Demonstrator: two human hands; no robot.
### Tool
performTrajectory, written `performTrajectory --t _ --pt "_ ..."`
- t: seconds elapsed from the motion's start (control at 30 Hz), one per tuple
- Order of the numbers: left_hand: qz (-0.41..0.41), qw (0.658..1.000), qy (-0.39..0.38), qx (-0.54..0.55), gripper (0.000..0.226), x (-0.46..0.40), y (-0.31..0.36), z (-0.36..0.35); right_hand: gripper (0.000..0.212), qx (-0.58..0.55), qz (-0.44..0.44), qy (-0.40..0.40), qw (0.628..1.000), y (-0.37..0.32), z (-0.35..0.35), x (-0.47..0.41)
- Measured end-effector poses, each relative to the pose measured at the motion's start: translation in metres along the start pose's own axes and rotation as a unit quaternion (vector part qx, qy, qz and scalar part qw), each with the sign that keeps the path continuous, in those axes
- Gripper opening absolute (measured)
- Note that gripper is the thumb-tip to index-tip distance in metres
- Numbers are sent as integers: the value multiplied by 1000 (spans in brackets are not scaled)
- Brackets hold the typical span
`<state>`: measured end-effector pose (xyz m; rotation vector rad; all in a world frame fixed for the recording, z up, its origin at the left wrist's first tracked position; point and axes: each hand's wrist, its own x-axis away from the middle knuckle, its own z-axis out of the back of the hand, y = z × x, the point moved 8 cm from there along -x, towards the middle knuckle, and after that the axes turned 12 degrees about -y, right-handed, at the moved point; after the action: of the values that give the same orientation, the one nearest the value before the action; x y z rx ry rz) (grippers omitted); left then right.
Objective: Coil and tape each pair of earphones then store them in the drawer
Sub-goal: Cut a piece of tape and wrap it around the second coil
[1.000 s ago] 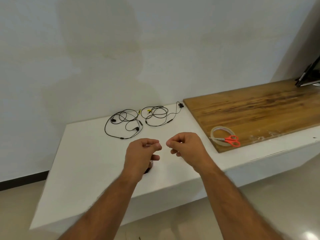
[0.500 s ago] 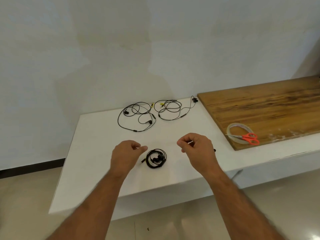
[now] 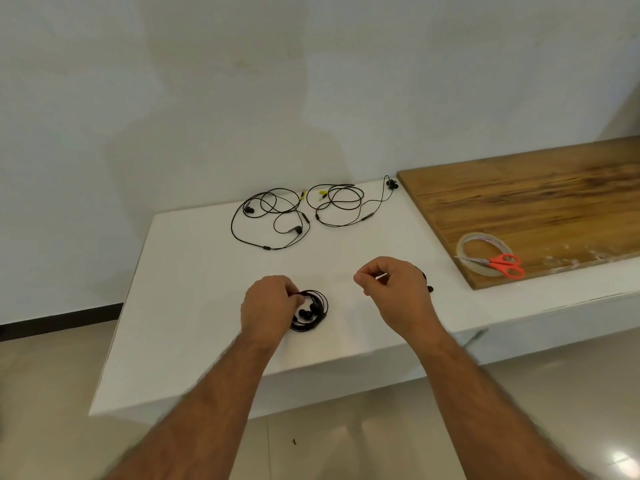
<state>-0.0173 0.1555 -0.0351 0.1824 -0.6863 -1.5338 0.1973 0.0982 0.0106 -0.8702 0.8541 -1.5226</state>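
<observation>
While the left hand (image 3: 268, 308) curls its fingers onto the coiled earphones (image 3: 309, 310) on the white counter (image 3: 194, 271), gripping the near edge of the coil, the right hand (image 3: 394, 289) pinches a thin sliver, probably tape, too small to be sure. Behind that hand, a dark bit peeks out, mostly hidden. 2 loose earphones (image 3: 301, 214) lie near the wall; tape roll (image 3: 479, 252) and scissors (image 3: 502, 265) rest on the wooden board (image 3: 536, 195).

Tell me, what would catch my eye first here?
Two bare hands over a white ledge: the left hand grips a tightly coiled black earphone pair, while the right hand pinches something small and pale. Behind lie two loose earphone tangles; at right, orange scissors rest across a tape roll.
</observation>
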Motion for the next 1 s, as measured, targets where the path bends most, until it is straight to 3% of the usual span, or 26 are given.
performTrajectory --t 0.37,0.63,0.8,1.0 --pt "-66 992 14 -109 14 4 16 -1 8 3 11 -37 999 -4 -11 -3" --pt "-84 995 10 -53 9 11 24 2 16 98 60 -81 990 -18 -22 2" --pt "-90 996 4 -9 26 12 28 1 17 116 67 -84 987 -20 -27 2" --pt "-107 994 -5 0 20 14 35 4 18 136 72 -86 984 -21 -33 -2"
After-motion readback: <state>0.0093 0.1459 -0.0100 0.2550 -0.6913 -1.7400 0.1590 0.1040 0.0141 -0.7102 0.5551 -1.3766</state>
